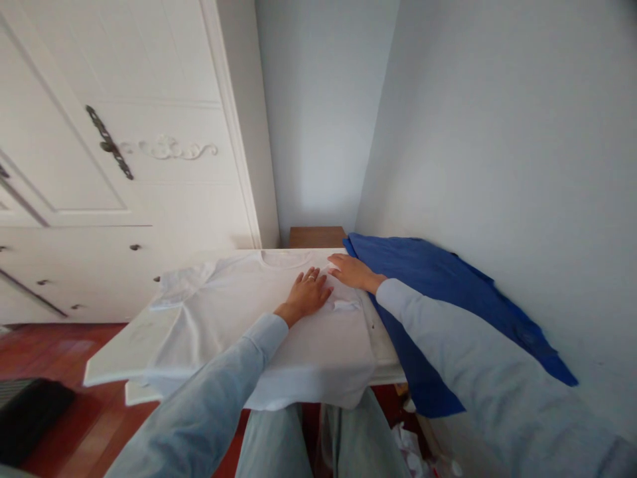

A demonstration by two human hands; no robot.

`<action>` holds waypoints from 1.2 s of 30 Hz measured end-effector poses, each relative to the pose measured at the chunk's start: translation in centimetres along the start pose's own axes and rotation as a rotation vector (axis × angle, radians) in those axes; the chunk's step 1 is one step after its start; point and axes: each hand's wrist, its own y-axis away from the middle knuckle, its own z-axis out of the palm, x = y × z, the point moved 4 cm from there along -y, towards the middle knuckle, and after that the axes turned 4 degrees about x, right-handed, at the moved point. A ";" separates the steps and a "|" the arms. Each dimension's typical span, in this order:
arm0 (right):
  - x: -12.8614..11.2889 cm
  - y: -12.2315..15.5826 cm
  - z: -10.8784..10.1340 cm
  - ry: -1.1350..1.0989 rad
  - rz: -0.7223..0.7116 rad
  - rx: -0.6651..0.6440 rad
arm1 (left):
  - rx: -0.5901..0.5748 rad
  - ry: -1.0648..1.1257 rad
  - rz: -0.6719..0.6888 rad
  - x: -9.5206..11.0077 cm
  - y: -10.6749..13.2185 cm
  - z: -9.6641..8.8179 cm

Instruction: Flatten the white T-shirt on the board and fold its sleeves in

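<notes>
A white short-sleeved T-shirt (239,312) lies spread over a white tabletop, its neckline at the far edge and its hem hanging over the near edge. My left hand (307,293) rests palm down on the right part of its chest, fingers stretched out, a ring on one finger. Close by, my right hand (352,271) touches the shirt near its right shoulder, thumb and fingers apart. Below that hand, the right sleeve (346,304) looks creased and turned in. The left sleeve (182,284) lies flat.
A blue garment (423,272) drapes over the table's right side against the wall. The white tabletop (127,345) juts out at left. A white wardrobe (164,199) stands left, a brown wooden box (317,237) behind. A black object (30,415) sits on the reddish floor.
</notes>
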 end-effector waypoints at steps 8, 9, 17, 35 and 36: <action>2.3 -2.0 3.9 0.055 0.167 -0.025 | -0.002 0.001 -0.114 -0.2 1.0 0.8; 2.5 -2.0 4.0 0.052 0.177 -0.022 | 0.012 0.004 -0.138 -0.3 1.0 0.7; -2.4 -2.1 3.3 -0.071 -0.034 0.043 | 0.198 -0.031 -0.302 -8.3 2.9 -4.1; -28.7 -13.3 8.8 -0.316 -0.633 -0.005 | 0.230 -0.079 -1.144 -31.4 17.1 -12.2; -29.1 -13.7 9.2 -0.307 -0.631 -0.010 | 0.257 -0.078 -1.125 -31.4 16.8 -12.3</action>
